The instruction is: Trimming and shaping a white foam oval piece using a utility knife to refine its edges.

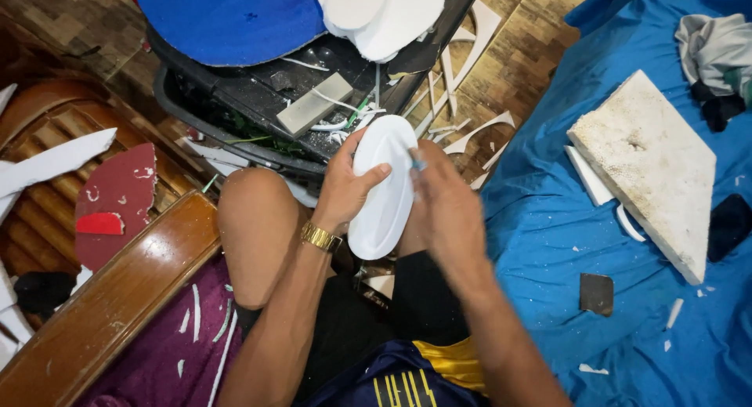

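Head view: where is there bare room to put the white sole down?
Free: blue cloth between the right hand and the foam slab, and below the slab near the dark scraper. Crowded: the black tray ahead, full of offcuts, and the scrap-strewn floor beside it.

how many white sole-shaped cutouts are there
3 that I can see: one sole gripped in the left hand, two stacked soles on the black tray. More may be hidden underneath.

We are finding open room only to the right, over the blue cloth (548, 242). Ahead, a black plastic tray (235, 101) of scraps is blocking us; the bare knee (258, 219) and brown wooden armrest (110, 305) are closing the left.
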